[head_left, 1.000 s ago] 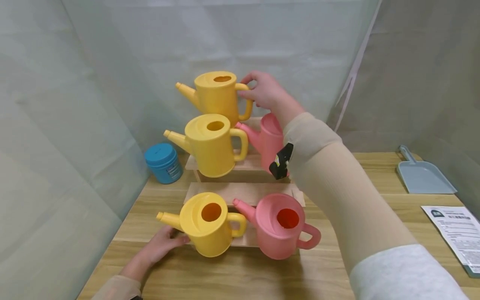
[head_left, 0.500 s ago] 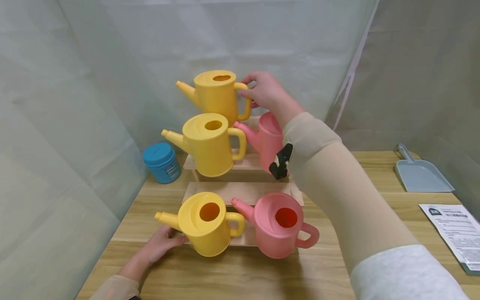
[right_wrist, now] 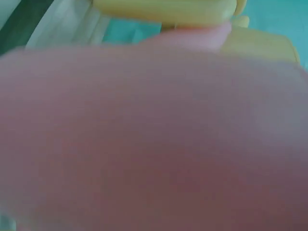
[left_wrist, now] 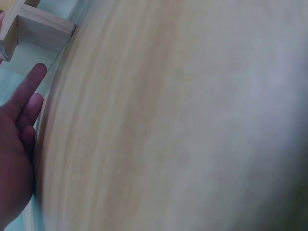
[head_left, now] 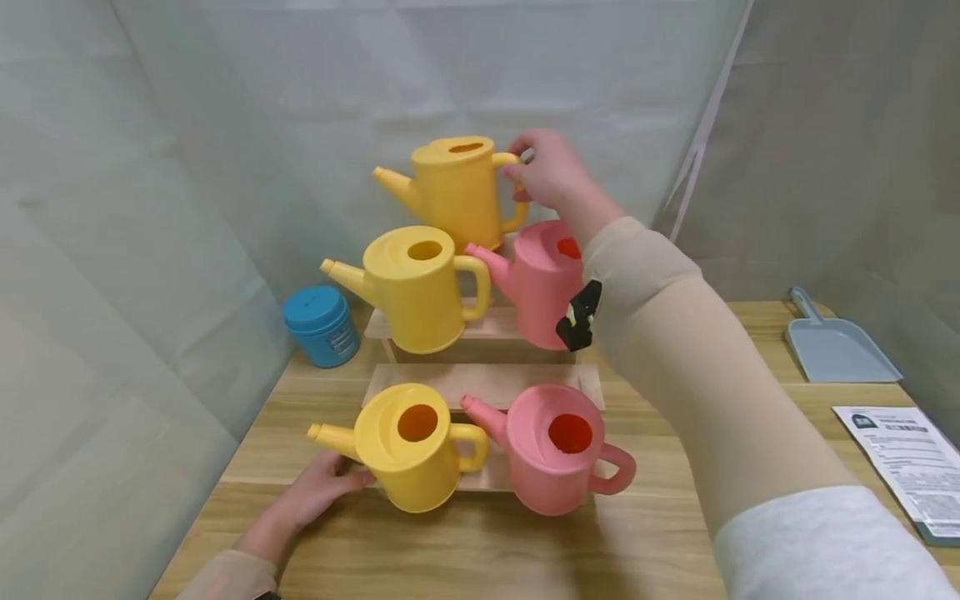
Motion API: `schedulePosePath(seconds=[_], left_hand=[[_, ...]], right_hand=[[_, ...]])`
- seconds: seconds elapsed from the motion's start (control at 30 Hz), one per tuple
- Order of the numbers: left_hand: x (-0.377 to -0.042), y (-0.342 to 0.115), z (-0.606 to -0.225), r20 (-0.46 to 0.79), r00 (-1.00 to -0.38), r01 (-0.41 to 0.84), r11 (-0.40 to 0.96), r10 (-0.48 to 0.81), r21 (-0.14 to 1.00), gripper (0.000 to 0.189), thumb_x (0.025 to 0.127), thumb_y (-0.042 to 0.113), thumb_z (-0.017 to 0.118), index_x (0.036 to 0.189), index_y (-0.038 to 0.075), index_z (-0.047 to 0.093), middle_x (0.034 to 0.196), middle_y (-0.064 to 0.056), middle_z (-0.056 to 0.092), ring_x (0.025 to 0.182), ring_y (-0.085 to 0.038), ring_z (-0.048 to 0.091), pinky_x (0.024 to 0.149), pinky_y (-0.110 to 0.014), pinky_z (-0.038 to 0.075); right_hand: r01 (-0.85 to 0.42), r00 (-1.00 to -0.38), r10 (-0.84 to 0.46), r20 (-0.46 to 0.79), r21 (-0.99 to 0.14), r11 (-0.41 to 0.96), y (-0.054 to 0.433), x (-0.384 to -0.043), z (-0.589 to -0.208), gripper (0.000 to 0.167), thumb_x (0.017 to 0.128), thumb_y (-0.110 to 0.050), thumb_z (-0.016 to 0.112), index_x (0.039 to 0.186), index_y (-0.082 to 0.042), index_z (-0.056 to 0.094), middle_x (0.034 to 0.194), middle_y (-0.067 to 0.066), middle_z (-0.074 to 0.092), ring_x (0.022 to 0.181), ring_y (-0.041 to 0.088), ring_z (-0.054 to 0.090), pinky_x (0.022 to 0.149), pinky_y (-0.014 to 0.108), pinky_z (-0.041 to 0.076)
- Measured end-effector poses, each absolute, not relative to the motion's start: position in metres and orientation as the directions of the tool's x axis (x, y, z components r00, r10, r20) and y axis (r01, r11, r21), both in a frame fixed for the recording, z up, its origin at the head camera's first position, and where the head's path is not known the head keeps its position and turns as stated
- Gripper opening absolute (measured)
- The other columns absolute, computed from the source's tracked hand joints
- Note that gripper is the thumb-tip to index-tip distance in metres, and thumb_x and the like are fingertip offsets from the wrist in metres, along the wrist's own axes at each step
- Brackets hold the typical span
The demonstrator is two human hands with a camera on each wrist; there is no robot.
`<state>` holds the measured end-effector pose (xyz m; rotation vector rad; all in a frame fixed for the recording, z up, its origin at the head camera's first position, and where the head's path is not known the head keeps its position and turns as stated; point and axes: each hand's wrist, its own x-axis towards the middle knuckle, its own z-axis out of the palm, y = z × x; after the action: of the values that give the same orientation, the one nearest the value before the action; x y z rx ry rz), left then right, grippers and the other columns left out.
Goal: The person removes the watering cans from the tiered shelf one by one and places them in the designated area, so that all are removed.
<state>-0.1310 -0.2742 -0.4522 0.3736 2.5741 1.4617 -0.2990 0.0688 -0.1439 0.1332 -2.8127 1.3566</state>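
At the top of a wooden stepped rack (head_left: 480, 385), my right hand (head_left: 552, 169) grips the handle of a yellow watering can (head_left: 457, 193), whose spout points left. In the right wrist view the hand blurs across most of the picture, below a yellow handle (right_wrist: 168, 10). My left hand (head_left: 321, 492) rests on the table at the rack's lower left end. In the left wrist view its index finger is extended near a wooden rack piece (left_wrist: 45, 29). Below stand a yellow can (head_left: 420, 292) and a pink can (head_left: 542, 283), then another yellow can (head_left: 408, 450) and pink can (head_left: 555, 454).
A blue lidded tub (head_left: 322, 325) stands left of the rack. On the right lie a grey-blue dustpan (head_left: 842, 350) and a printed sheet (head_left: 900, 462) on the wooden table (head_left: 450, 558). Pale sheeting (head_left: 300, 100) encloses the back and sides.
My right hand has shifted right with the top yellow watering can, most visibly in the last half second. The left hand stays in place at the rack.
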Motion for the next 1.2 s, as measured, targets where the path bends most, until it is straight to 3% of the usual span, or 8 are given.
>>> schedulePosePath(seconds=[0.23,0.43,0.63,0.83,1.2], left_hand=[[-0.130,-0.279,-0.451,0.006,-0.956,0.165,0.519,0.294,0.838,0.048,0.087,0.019,0.065,0.128,0.002,0.049,0.133,-0.016,0.050,0.124,-0.027,0.040,0.100,-0.055,0.027],[-0.131,-0.278,-0.451,-0.008,-0.956,0.152,0.522,0.292,0.839,0.049,0.086,0.021,0.066,0.129,0.004,0.049,0.134,-0.014,0.050,0.124,-0.017,0.040,0.101,-0.050,0.027],[-0.131,-0.276,-0.451,0.000,-0.952,0.159,0.496,0.306,0.854,0.050,0.086,0.020,0.066,0.130,0.003,0.048,0.135,-0.017,0.049,0.126,-0.034,0.037,0.101,-0.055,0.026],[-0.134,-0.275,-0.453,0.010,-0.952,0.166,0.487,0.307,0.858,0.048,0.085,0.020,0.066,0.127,0.003,0.050,0.134,-0.018,0.049,0.125,-0.037,0.037,0.101,-0.058,0.026],[-0.137,-0.275,-0.454,0.005,-0.956,0.161,0.508,0.295,0.846,0.046,0.086,0.021,0.066,0.125,0.004,0.052,0.133,-0.015,0.051,0.124,-0.033,0.039,0.100,-0.056,0.028]], right_hand=[[-0.066,-0.997,-0.013,0.073,-0.786,0.615,0.083,-0.304,-0.141,0.037,0.094,-0.025,0.054,0.129,-0.014,0.047,0.118,0.005,0.049,0.094,0.018,0.059,0.082,0.025,0.050],[-0.060,-0.992,0.051,0.116,-0.782,0.621,0.106,-0.305,-0.140,0.038,0.096,-0.025,0.051,0.131,-0.014,0.044,0.118,0.006,0.048,0.094,0.018,0.059,0.082,0.024,0.049],[-0.031,-0.982,0.131,0.135,-0.803,0.596,0.141,-0.304,-0.139,0.043,0.095,-0.030,0.050,0.134,-0.014,0.042,0.118,0.006,0.048,0.097,0.018,0.055,0.085,0.026,0.048],[-0.015,-0.965,0.207,0.161,-0.822,0.569,0.180,-0.303,-0.144,0.046,0.094,-0.032,0.050,0.135,-0.013,0.043,0.119,0.008,0.048,0.099,0.017,0.053,0.087,0.027,0.048],[-0.019,-0.932,0.311,0.185,-0.884,0.467,0.242,-0.293,-0.165,0.046,0.094,-0.032,0.050,0.134,-0.012,0.046,0.119,0.006,0.050,0.091,0.013,0.057,0.083,0.026,0.049]])
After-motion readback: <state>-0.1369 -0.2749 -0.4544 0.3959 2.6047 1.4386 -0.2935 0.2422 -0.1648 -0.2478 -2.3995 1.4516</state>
